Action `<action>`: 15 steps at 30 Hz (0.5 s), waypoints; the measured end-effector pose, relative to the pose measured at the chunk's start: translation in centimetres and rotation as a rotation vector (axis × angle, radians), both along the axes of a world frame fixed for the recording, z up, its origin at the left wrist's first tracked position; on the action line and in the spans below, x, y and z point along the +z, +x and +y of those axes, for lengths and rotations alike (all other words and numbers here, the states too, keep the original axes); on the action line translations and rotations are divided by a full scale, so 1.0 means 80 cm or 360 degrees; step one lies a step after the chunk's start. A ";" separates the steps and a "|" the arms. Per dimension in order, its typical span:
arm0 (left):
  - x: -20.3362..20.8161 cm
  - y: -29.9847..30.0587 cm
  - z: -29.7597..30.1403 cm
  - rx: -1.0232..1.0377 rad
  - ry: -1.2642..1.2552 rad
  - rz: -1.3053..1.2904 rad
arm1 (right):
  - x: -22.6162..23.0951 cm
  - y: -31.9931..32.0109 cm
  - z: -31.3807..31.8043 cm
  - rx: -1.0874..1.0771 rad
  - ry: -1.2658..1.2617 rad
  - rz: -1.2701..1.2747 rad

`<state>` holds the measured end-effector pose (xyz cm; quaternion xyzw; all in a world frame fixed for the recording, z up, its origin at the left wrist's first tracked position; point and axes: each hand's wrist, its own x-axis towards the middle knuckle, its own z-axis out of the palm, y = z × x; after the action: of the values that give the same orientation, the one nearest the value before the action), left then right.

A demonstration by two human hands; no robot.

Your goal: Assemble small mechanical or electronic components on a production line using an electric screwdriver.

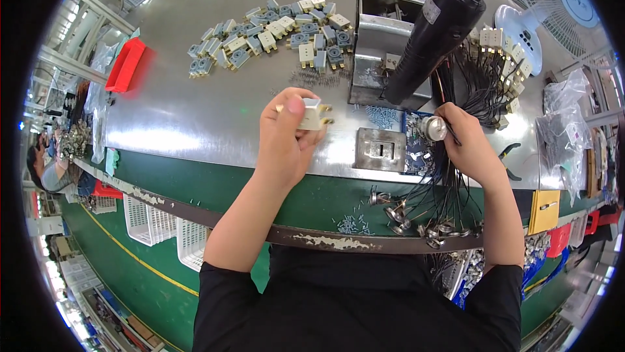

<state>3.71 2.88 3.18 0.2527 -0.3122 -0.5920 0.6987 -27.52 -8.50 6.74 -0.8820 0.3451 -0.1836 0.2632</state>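
My left hand (281,140) is closed round a small cream-and-grey block (312,116) with brass prongs, held above the metal tabletop, thumb on top. My right hand (474,148) grips a round silvery metal cap (433,128) with black wires trailing from it. Beneath that cap lies a blue tray (418,160) of small metal parts. Beside the tray sits a square steel fixture (381,149) with a slot in its middle. Several more wired metal caps (397,215) hang near the table's front edge.
Behind lies a pile of similar blocks (267,33), with small springs (316,79) near it. A black power screwdriver (436,33) slants over a steel stand (390,27). Screws (381,116), pliers (510,160), a red bin (125,66) and a fan (521,33) are around.
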 end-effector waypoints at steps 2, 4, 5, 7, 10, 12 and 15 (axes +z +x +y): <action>0.012 -0.011 -0.014 -0.0030 0.0047 0.0572 | 0.005 -0.005 0.000 -0.0040 0.0058 0.0013; 0.014 -0.019 -0.029 -0.0013 0.0005 0.0409 | 0.003 -0.005 0.002 -0.0042 -0.0023 -0.0108; 0.015 -0.022 -0.032 0.0002 -0.0039 0.0249 | 0.002 -0.006 0.002 -0.0045 -0.0020 -0.0112; 0.023 -0.026 -0.039 0.0088 -0.0256 -0.0762 | 0.003 -0.013 0.002 -0.0041 0.0049 -0.0083; 0.034 -0.060 -0.040 0.0158 -0.0354 -0.2143 | 0.007 -0.011 0.003 -0.0008 0.0121 -0.0100; 0.023 -0.081 -0.048 0.0420 -0.0749 -0.2989 | 0.004 -0.011 0.001 0.0010 0.0082 -0.0105; 0.021 -0.089 -0.051 0.0332 -0.0697 -0.3095 | 0.005 -0.011 0.001 0.0015 0.0059 -0.0134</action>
<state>-3.42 -1.19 4.87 0.5188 -0.8262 0.0065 0.2195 -28.42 -8.43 7.12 -0.8700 0.3330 -0.2129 0.2948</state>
